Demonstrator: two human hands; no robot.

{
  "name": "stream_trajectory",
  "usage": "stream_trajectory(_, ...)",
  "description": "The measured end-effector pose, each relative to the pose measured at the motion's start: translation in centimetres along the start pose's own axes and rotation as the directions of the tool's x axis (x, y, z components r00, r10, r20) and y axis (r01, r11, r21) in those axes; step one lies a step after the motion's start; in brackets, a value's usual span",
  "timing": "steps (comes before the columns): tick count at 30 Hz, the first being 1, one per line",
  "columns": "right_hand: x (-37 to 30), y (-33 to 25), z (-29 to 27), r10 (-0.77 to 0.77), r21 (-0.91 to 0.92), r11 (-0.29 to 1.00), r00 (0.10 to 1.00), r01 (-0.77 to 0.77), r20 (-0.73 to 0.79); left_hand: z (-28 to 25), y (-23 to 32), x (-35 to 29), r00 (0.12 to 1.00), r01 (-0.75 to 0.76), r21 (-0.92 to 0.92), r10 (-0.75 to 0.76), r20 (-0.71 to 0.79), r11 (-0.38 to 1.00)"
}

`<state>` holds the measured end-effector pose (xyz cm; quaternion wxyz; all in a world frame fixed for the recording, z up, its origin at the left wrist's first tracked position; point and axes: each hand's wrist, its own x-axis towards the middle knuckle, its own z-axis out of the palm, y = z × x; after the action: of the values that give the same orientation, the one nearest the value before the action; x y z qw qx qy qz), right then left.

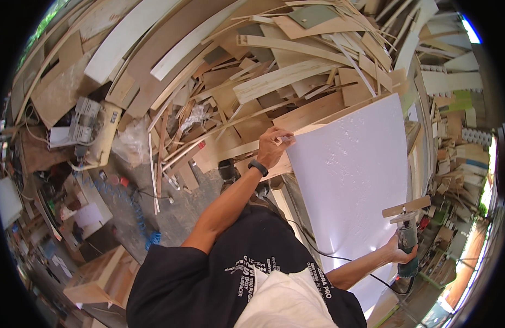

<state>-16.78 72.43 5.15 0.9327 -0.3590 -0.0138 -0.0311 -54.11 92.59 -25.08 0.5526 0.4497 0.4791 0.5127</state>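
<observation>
A large white panel (350, 158), glossy and strewn with small chips, lies in front of me to the right. At its far left corner is my left hand (274, 145), its fingers curled into a pinch; what they grip is too small to make out. My right hand (401, 250) is wrapped around a dark green trim router (408, 240) at the panel's right edge. The router points upward, with a flat wooden strip (406, 207) fixed across its base. From its lower end a black cord (372, 273) runs over the panel toward my body.
Offcuts and boards (285, 76) are heaped beyond the panel, with more scrap wood (454, 147) along the right. On the left stand a cream-coloured machine (106, 134), a coiled blue air hose (137, 213) on the floor and a wooden box (102, 279).
</observation>
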Motion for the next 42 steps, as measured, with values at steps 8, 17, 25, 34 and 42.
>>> stream_trajectory(8,-2.3,2.3,4.5,0.032,-0.112,0.994,0.981,-0.011,0.189,-0.8,-5.9,-0.7,0.986,0.164,-0.440,-0.128,0.110,0.883)
stream_trajectory(17,2.3,4.4,6.4,0.102,-0.139,0.989,0.919,-0.051,0.382,1.9,-8.5,-3.2,0.903,0.329,-0.820,-0.411,0.128,0.468)
stream_trajectory(25,5.5,9.2,10.5,0.178,-0.220,0.974,0.791,-0.056,0.585,4.1,-3.1,-2.9,0.935,0.125,-0.313,-0.217,-0.281,0.942)
stream_trajectory(34,12.2,21.7,20.7,0.182,-0.254,0.966,0.581,0.045,0.794,18.3,9.3,5.3,0.954,-0.268,0.645,0.291,0.073,0.716)
stream_trajectory(42,19.4,35.2,29.6,0.363,-0.380,0.913,0.130,0.150,0.923,20.2,8.6,6.0,0.956,-0.205,0.827,0.290,0.053,0.524)
